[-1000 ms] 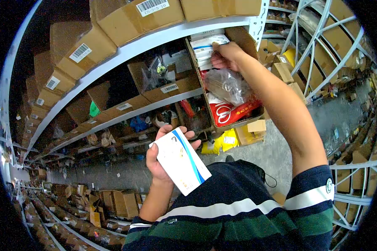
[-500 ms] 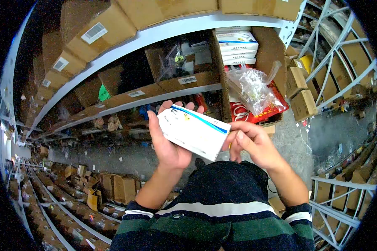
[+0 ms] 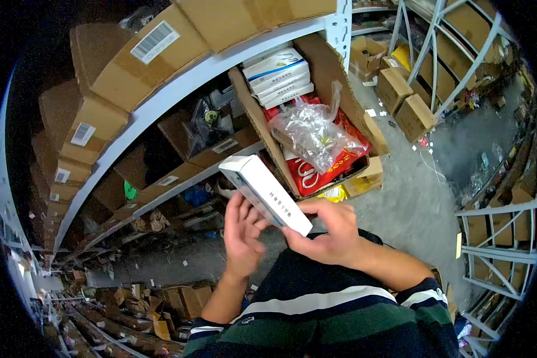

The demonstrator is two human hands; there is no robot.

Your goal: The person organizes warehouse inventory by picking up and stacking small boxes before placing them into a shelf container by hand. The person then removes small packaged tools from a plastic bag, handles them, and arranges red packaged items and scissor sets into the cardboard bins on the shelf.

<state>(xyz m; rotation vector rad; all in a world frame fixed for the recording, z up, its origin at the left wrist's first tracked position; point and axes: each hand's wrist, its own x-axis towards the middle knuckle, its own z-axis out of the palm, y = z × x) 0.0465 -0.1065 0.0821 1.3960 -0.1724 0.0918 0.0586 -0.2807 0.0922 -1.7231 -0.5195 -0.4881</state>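
Note:
A slim white box (image 3: 269, 194) with dark print along its narrow side is tilted on edge in front of me. My right hand (image 3: 330, 231) grips its lower right end between thumb and fingers. Just below and to the left, my left hand (image 3: 243, 235) has its fingers apart; its fingertips are close to the box's underside, and I cannot tell whether they touch. Beyond the hands, an open cardboard carton (image 3: 260, 128) holds a stack of similar white boxes (image 3: 279, 74), a clear plastic bag (image 3: 316, 128) and red packaging (image 3: 316, 179).
Shelf racking with a pale beam (image 3: 179, 83) curves along the left, carrying labelled cardboard boxes (image 3: 110, 128). Two cardboard boxes (image 3: 414, 118) stand on the grey floor (image 3: 400, 179) at the right. A metal rack (image 3: 501, 255) rises at the far right, and a yellow package (image 3: 333, 194) lies below the open carton.
The white box has been turned from its broad face onto its narrow side. My left hand has come off it, while my right hand now grips its end. The view has swung right.

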